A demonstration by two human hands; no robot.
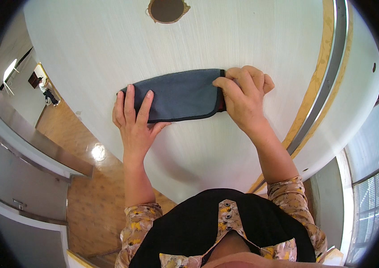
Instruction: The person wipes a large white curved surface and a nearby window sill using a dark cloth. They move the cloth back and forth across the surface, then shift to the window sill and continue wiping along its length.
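Observation:
A dark blue-grey fabric piece [179,95] with black bound edges lies on the white, fine-streaked table [189,47]. My left hand [134,117] rests palm down on its left end, fingers spread and thumb by the lower edge. At the other end, my right hand [244,95] pinches the black-bound edge between bent fingers and thumb. A narrow dark red part [222,102] shows there beneath the blue-grey layer, mostly hidden by my hand.
A round, rough-edged hole [167,10] pierces the tabletop ahead. A grey metal strip [331,70] edged with yellowish tape runs along the right. Grey cabinets [25,174] stand left, beside a wooden floor [92,204]. A person [48,92] stands far off at the left.

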